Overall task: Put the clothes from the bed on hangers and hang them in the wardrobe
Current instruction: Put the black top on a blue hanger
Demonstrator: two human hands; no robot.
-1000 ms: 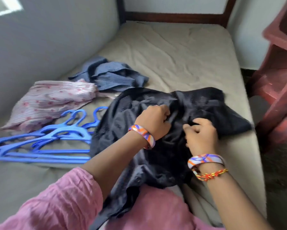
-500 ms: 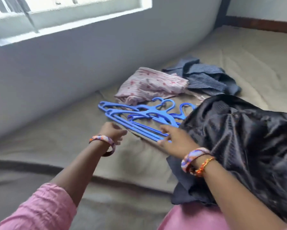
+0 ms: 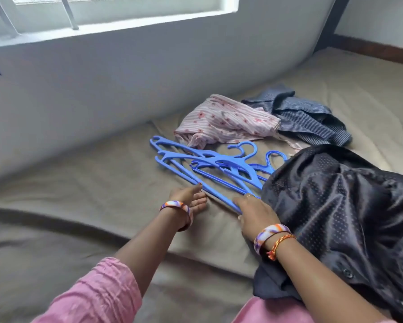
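— Both hands are at the blue hangers [image 3: 221,169] on the bed [image 3: 102,183]: right hand [image 3: 254,213] grips a bar end, left hand [image 3: 189,197] touches another with straight fingers.

— And the clothes?

— Black shirt [image 3: 335,206] beside them. Best lift one hanger free, pinning the tangled rest down.
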